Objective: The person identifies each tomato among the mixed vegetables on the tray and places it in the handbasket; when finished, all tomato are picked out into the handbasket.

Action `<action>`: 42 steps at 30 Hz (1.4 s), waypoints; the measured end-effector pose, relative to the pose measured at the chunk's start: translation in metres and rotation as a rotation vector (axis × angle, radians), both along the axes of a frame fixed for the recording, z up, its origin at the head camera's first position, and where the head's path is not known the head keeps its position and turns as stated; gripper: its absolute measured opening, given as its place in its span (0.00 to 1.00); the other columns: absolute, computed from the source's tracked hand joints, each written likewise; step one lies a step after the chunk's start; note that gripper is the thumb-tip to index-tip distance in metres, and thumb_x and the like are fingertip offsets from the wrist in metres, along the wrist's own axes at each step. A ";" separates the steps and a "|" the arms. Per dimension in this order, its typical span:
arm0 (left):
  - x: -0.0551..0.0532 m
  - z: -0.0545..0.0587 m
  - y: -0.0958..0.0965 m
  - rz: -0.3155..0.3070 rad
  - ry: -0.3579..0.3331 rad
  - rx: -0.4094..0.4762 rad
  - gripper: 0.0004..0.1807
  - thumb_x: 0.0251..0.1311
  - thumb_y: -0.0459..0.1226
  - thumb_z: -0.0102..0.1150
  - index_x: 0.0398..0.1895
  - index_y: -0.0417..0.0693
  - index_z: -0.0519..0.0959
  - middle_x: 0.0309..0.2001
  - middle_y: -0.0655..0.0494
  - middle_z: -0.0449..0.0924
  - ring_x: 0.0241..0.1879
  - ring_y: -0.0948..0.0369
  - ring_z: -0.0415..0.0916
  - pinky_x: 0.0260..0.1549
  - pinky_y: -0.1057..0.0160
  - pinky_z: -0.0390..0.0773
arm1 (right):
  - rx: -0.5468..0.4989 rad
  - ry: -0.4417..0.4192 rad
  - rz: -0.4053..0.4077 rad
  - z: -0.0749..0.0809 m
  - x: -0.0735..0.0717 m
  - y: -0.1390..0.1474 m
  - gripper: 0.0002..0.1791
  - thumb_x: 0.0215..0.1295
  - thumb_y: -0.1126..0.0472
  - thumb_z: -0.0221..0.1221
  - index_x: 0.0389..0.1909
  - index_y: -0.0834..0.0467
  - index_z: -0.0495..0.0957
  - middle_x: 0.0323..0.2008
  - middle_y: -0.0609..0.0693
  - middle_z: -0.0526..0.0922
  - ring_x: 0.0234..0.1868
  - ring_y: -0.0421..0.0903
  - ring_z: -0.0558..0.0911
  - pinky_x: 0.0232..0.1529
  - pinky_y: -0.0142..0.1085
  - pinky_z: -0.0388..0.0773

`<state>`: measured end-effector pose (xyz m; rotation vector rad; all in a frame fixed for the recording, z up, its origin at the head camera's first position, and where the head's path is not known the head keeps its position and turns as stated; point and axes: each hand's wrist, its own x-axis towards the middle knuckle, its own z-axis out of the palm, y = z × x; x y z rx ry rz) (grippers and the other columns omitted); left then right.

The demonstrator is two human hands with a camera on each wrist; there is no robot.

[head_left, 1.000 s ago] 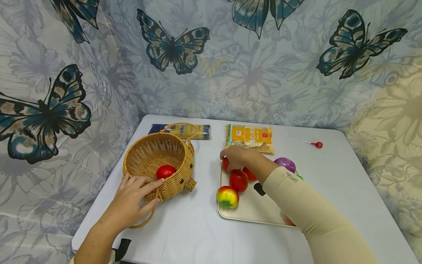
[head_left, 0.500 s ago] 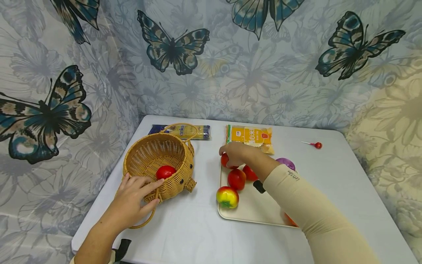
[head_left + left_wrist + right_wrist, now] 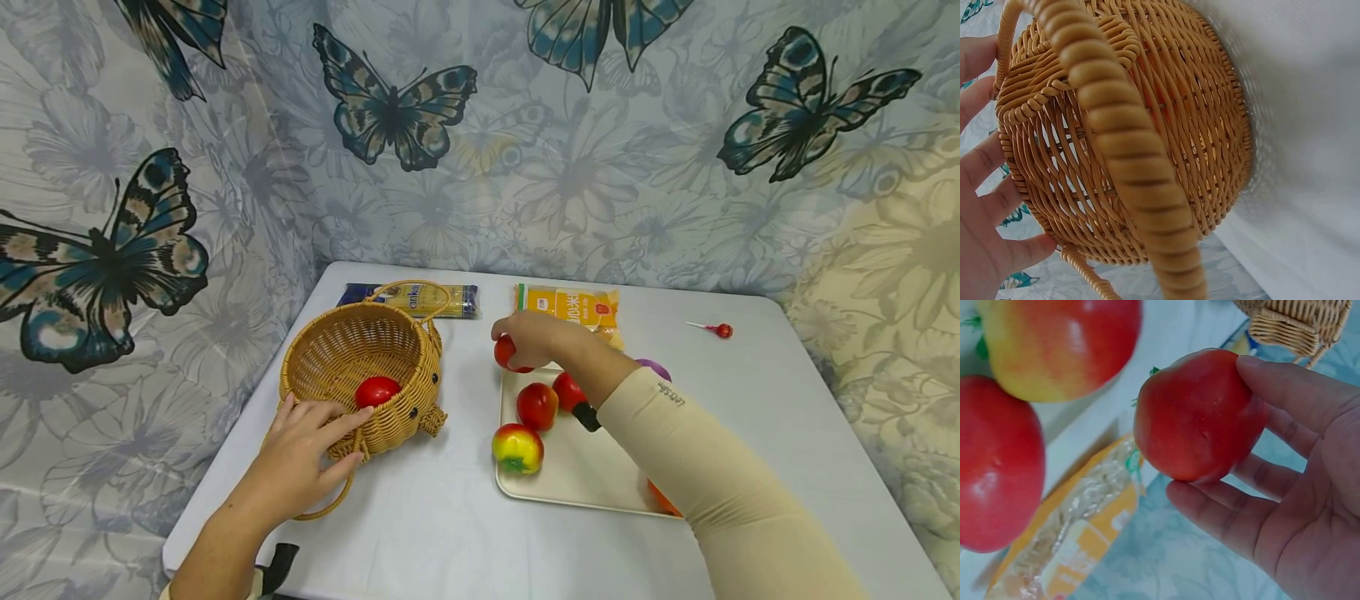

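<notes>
My right hand (image 3: 534, 337) grips a red tomato (image 3: 1200, 415) between thumb and fingertips, just above the far left corner of a cream tray (image 3: 592, 475). Green leaflets show on the tomato's far side in the right wrist view. On the tray are a red apple (image 3: 537, 407), another red round fruit (image 3: 568, 390) and a red-yellow bell pepper (image 3: 517, 448). With fingers spread and fairly straight, my left hand (image 3: 303, 446) rests on the near rim of a wicker basket (image 3: 1210, 125). A smooth red round item (image 3: 377, 390) lies inside it; its kind is unclear.
Behind the tray lies an orange bag of millet (image 3: 577, 307). A blue-yellow pasta packet (image 3: 457, 302) sits behind the basket. To the right is a red lollipop (image 3: 722, 331). My right sleeve partly covers purple (image 3: 655, 367) and orange (image 3: 663, 500) items.
My right hand has lifted the tomato off the tray's far left corner, slightly up and left. The apple has shifted a little to the left. My left hand and the basket have stayed put.
</notes>
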<state>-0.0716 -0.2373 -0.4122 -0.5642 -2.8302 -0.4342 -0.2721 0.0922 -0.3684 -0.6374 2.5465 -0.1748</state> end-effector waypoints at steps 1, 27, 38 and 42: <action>0.000 0.000 0.000 -0.001 0.002 0.000 0.31 0.55 0.44 0.75 0.65 0.62 0.80 0.48 0.56 0.79 0.56 0.49 0.74 0.67 0.24 0.55 | -0.002 0.002 0.003 0.002 0.000 -0.001 0.30 0.63 0.62 0.69 0.67 0.46 0.75 0.58 0.53 0.79 0.58 0.54 0.76 0.55 0.46 0.84; -0.001 -0.003 0.000 -0.001 0.004 0.007 0.30 0.55 0.44 0.75 0.64 0.62 0.81 0.48 0.56 0.79 0.55 0.49 0.73 0.67 0.24 0.54 | -0.011 0.155 0.204 0.043 0.013 -0.051 0.29 0.67 0.57 0.66 0.69 0.49 0.74 0.62 0.53 0.78 0.59 0.52 0.76 0.56 0.46 0.81; -0.002 -0.003 -0.001 -0.014 0.048 0.025 0.30 0.54 0.43 0.75 0.63 0.60 0.82 0.47 0.55 0.79 0.54 0.49 0.73 0.66 0.23 0.55 | -0.054 0.210 0.282 0.070 0.016 -0.080 0.28 0.66 0.59 0.65 0.68 0.51 0.74 0.58 0.53 0.79 0.56 0.51 0.77 0.56 0.42 0.81; -0.002 -0.005 -0.002 -0.018 0.060 0.027 0.30 0.53 0.43 0.76 0.62 0.60 0.82 0.47 0.56 0.79 0.53 0.49 0.73 0.65 0.23 0.56 | -0.057 0.205 0.304 0.076 0.019 -0.089 0.29 0.67 0.58 0.65 0.68 0.50 0.74 0.59 0.52 0.78 0.57 0.50 0.77 0.56 0.42 0.80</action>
